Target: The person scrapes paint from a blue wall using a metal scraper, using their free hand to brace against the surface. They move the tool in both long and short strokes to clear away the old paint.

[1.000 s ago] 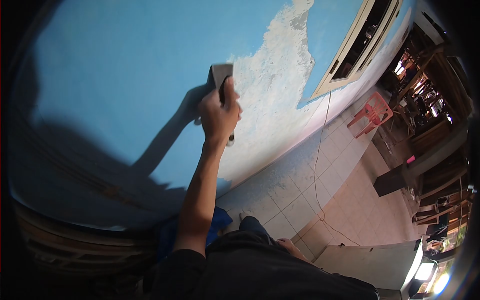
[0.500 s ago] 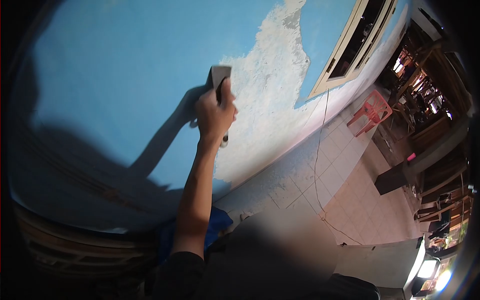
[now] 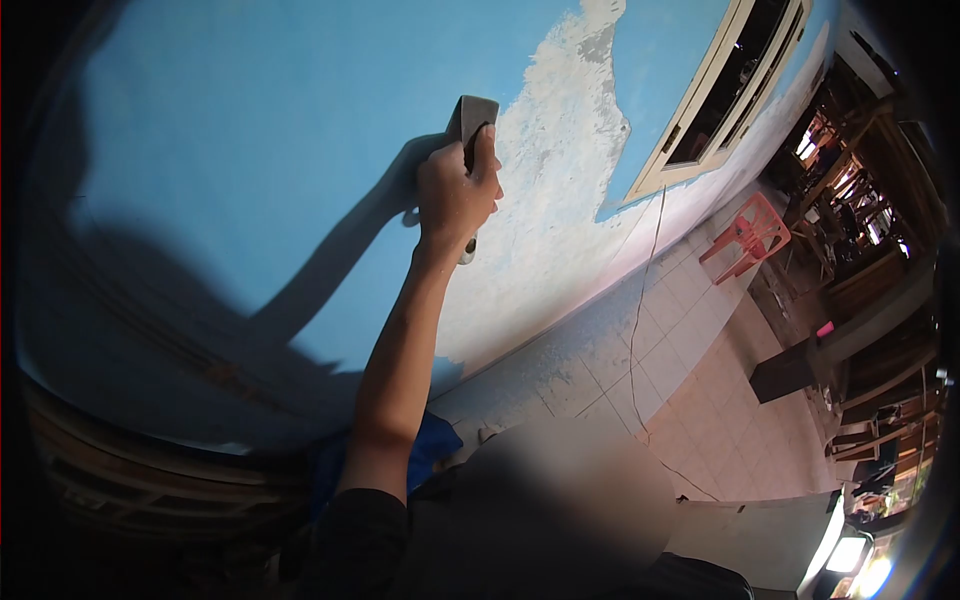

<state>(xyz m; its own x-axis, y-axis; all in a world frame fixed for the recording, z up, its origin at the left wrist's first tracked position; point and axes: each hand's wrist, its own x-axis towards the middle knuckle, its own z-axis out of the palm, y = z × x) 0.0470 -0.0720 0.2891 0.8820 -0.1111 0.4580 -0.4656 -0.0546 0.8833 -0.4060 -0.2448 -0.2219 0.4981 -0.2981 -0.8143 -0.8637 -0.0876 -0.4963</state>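
Observation:
My left hand (image 3: 460, 190) is closed round the handle of a paint scraper (image 3: 479, 113), its thumb stretched up along the tool toward the blade. The wide, flat metal blade points up, close against the blue painted wall (image 3: 300, 100). Just right of the blade, a rough whitish patch (image 3: 560, 130) with ragged edges shows where the blue paint is gone. The handle's lower end pokes out below my fingers. A dark shadow of the arm and tool falls on the wall to the left. My right hand is outside the view.
A framed window (image 3: 690, 140) is set in the wall at right. Pale flakes (image 3: 570, 350) lie on the tiled floor (image 3: 690, 400) along the wall's foot. A thin cable (image 3: 640, 340) trails across the tiles. Farther off stand a red plastic chair (image 3: 748, 238) and a dark post (image 3: 785, 372).
My left hand has moved up and to the right with the scraper, bringing the blade higher along the edge of the blue paint. The view has shifted slightly.

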